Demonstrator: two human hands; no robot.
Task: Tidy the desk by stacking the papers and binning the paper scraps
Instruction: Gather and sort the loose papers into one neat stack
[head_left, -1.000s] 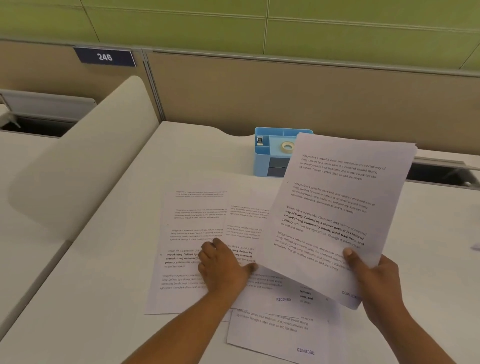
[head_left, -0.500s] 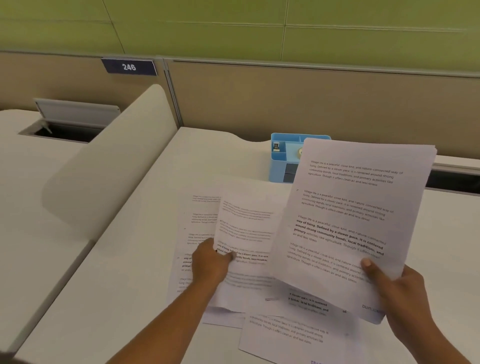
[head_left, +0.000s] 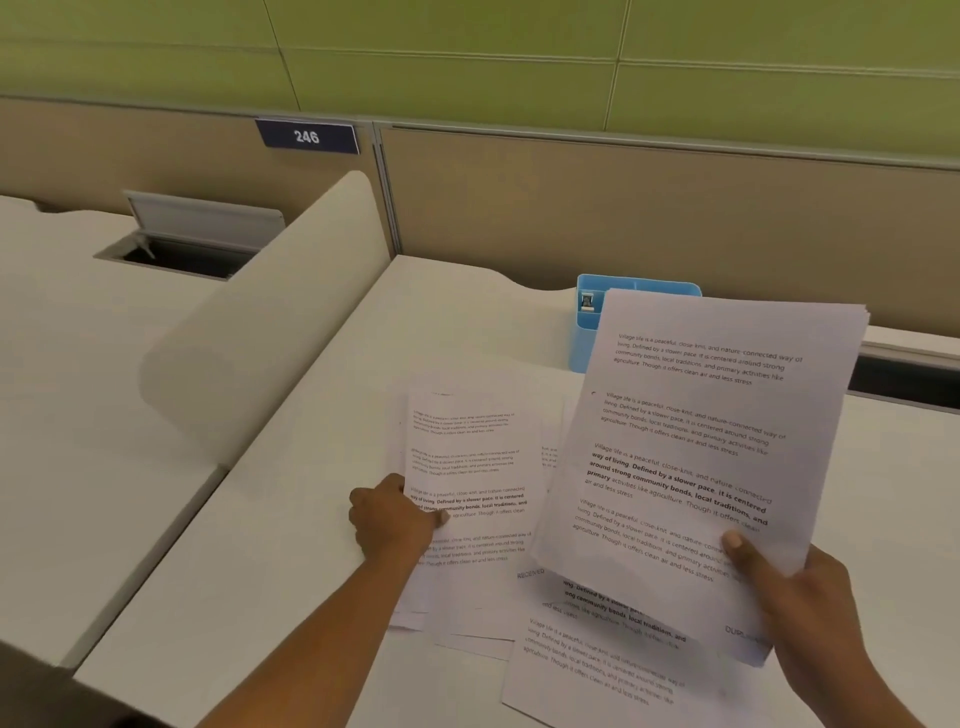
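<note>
My right hand grips a stack of printed sheets by its lower right corner and holds it tilted above the desk. My left hand pinches the left edge of a printed sheet that lies over other loose sheets on the white desk. One more printed sheet lies nearer me, partly under the held stack. No paper scraps or bin are in view.
A blue desk organiser stands at the back of the desk, half hidden by the held stack. A curved beige divider rises on the left. Beyond it lies a neighbouring desk with an open cable hatch. A partition wall runs behind.
My left hand has slid left from the middle of the loose sheets to the left edge of one sheet and pinched it. The stack in my right hand has stayed raised.
</note>
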